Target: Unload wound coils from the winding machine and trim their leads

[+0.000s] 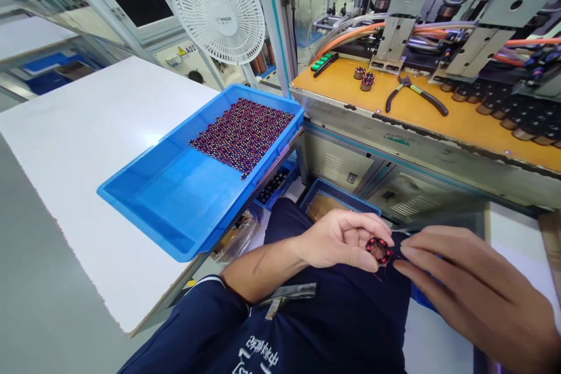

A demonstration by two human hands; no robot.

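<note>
My left hand (344,239) is closed around a small motor stator (379,250), a black ring with red segments and a copper-coloured inside. Thin red wire ends stick out from its edge. Close by on the right, my right hand (473,280) has its thumb and fingertips brought together at a wire (394,255) of the stator. The right hand is slightly blurred, and the exact grip on the wire is partly hidden. Both hands are above my lap, over dark blue clothing.
To the left, a blue tray (175,187) on a white table (87,111) holds many packed stators (249,131). The machine bench (350,85) carries cutting pliers (409,90), a few loose stators (367,80) and rows of dark parts (512,111). A white fan (219,11) stands behind; a blue bin (322,190) sits below.
</note>
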